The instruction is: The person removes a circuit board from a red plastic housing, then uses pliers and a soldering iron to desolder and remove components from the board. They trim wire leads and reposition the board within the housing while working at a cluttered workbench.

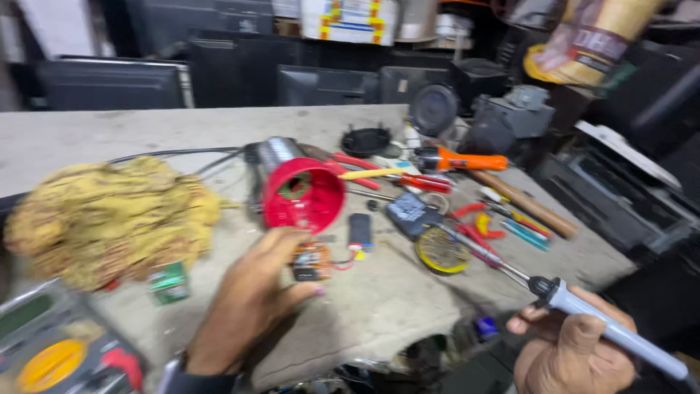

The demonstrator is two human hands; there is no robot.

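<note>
Two hands are at work over a cluttered concrete bench, and each has hold of something that wants a different touch. The left hand has its thumb and forefinger closed lightly around a small circuit board, held just above the bench near its front edge, below a red cup-shaped housing — the other fingers look loosely curled rather than clenched, though motion blur hides their exact spread. That board looks very light and stiff but fragile, with thin red wires trailing toward a small black-and-blue part just beside it; I would judge its bare edges the safest place to pinch, since a tug on the wires could strain their joints. The right hand is wrapped firmly round the pale grey handle of a soldering iron, fingers closed about it low at the right of the view, with the metal shaft slanting up and left past a yellow round tin. This iron seems light and rigid, and the handle is the only sensible grip, as the tip may be hot. Nearby lie a yellow sponge-like wad, red-handled screwdrivers, an orange-handled tool and a wooden-handled hammer.
</note>
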